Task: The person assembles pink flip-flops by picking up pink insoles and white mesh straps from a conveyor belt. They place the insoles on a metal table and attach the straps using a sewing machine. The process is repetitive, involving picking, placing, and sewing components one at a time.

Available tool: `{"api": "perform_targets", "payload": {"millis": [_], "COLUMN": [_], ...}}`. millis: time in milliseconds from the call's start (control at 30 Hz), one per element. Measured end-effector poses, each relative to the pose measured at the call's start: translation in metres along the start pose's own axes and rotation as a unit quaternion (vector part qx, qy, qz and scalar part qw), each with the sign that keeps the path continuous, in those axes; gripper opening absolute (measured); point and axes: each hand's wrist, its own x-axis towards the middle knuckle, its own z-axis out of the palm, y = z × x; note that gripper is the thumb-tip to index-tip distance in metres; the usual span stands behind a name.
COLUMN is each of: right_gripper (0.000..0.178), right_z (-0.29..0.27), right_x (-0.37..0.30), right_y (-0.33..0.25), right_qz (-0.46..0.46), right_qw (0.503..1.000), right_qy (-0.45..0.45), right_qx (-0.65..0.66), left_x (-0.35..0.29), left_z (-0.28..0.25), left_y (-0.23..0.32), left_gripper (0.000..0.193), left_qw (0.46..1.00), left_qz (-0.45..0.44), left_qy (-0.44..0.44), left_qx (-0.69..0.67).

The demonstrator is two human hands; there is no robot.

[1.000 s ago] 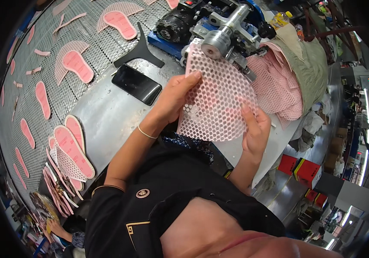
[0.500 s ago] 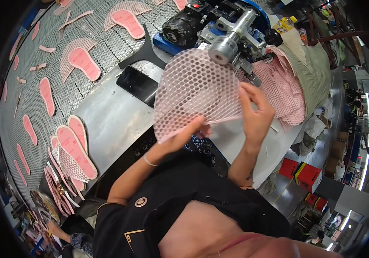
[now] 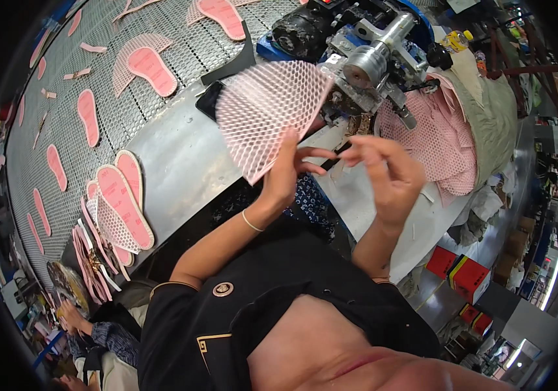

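Pink mesh (image 3: 266, 107) up in the left hand (image 3: 281, 173), the right hand (image 3: 393, 179) apart from it.
The mesh fans out above and left of the hands, near the centre of the frame, just below the machine (image 3: 367, 68). The left thumb and fingers pinch its lower straight edge; the right hand is half open, fingers bent, with nothing visible in them. Insoles (image 3: 121, 207) lie on the worktop (image 3: 181, 146) at lower left; a mesh pile (image 3: 422, 146) sits at upper right.
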Motion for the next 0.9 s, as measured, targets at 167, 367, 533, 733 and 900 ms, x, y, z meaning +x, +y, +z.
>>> {"api": "perform_targets", "payload": {"millis": [167, 367, 533, 733, 900], "right_gripper": [0.039, 0.051, 0.055, 0.053, 0.066], "right_z": [0.045, 0.061, 0.064, 0.067, 0.088], "right_x": [0.002, -0.012, -0.013, -0.009, 0.004], "right_y": [0.006, 0.026, 0.025, 0.027, 0.041], "right_qz": [-0.011, 0.069, 0.066, 0.059, -0.062], "right_qw": [0.996, 0.989, 0.977, 0.972, 0.976], "right_qy": [-0.088, -0.065, -0.063, -0.055, -0.068], "right_qx": [-0.008, 0.111, 0.191, 0.221, 0.200], "left_x": [-0.018, -0.036, -0.041, -0.043, -0.048], "left_z": [-0.054, -0.077, -0.075, -0.073, -0.070], "left_y": [0.020, 0.044, 0.057, 0.062, 0.070], "left_gripper": [0.044, 0.037, 0.038, 0.035, 0.045], "left_qw": [0.862, 0.754, 0.735, 0.742, 0.767], "left_qz": [0.351, 0.438, 0.465, 0.457, 0.364], "left_qy": [0.002, 0.011, 0.018, 0.024, -0.010], "left_qx": [0.366, 0.490, 0.493, 0.490, 0.529]}}
